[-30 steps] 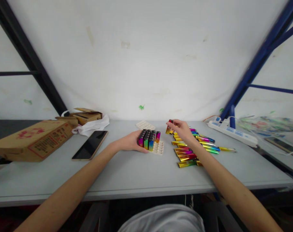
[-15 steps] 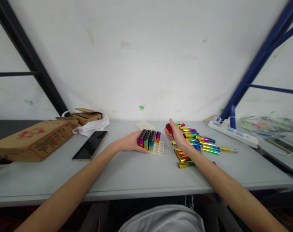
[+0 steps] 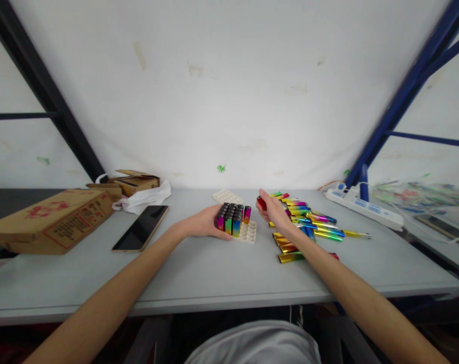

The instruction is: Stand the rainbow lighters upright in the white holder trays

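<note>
A pale tray [image 3: 251, 232] with round holes lies in the middle of the table. Several shiny rainbow-coloured lighter casings [image 3: 228, 226] with dark tops stand upright in its left part, packed in rows. One purple and orange casing [image 3: 247, 215] stands at the right of this block. My left hand [image 3: 204, 222] is wrapped around the block's left side, thumb at the front. Right of the tray and above the table, my right hand [image 3: 273, 210] grips a red lighter casing [image 3: 261, 203], its dark end pointing left.
Loose metallic casings [image 3: 328, 233] are piled under and beyond my right forearm. Another holed tray [image 3: 227, 196] lies near the wall. A phone [image 3: 141, 228], white bag [image 3: 146, 198] and cardboard box [image 3: 55, 220] are left; a power strip [image 3: 366, 208] is right.
My right hand has moved slightly left with the red lighter casing and turned a little, its thumb now lower. My left hand and the tray have stayed put.
</note>
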Motion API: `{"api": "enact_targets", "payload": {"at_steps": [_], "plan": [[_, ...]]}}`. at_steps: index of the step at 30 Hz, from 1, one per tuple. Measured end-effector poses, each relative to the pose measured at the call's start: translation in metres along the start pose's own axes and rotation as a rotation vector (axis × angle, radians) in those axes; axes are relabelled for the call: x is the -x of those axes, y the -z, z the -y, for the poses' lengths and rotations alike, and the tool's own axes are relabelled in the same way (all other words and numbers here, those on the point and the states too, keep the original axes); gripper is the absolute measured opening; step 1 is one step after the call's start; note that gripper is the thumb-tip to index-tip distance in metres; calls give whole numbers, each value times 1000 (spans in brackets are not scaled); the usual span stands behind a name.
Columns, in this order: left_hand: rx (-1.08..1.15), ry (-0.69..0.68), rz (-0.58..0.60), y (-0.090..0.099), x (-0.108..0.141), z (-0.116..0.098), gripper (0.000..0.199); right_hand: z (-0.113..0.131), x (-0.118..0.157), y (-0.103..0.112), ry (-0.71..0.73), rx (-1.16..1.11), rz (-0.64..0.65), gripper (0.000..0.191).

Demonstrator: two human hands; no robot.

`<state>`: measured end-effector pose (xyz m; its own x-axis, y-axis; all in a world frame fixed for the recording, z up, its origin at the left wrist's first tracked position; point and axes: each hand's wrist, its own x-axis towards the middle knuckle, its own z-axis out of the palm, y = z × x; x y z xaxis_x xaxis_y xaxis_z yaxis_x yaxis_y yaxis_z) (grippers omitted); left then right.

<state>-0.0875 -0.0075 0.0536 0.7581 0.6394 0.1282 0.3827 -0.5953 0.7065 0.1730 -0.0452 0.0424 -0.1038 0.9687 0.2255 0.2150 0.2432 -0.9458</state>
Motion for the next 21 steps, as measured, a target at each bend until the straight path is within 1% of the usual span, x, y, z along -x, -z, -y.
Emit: {"api": "enact_targets", "payload": {"at_steps": [3,6,8,11,13,16,21], "plan": [[-2,1,1,0,0,0,85,9,2,3,45,1,-8,62],[5,-2,10,0,0,1,86,18,7,7,136,80,39,53],[4,-14,9,0,0,1,86,24,9,10,233,206,61,47],[-5,-20,3,0,0,1,85,29,11,13,415,474,62,45],[-15,-26,2,0,-1,1,84,30,11,14,485,616,61,44],[-29,-52,-4,0,-1,2,84,29,11,16,483,700,88,41],[-42,-73,-7,0,-2,4,87,30,15,18,369,638,157,37]]}}
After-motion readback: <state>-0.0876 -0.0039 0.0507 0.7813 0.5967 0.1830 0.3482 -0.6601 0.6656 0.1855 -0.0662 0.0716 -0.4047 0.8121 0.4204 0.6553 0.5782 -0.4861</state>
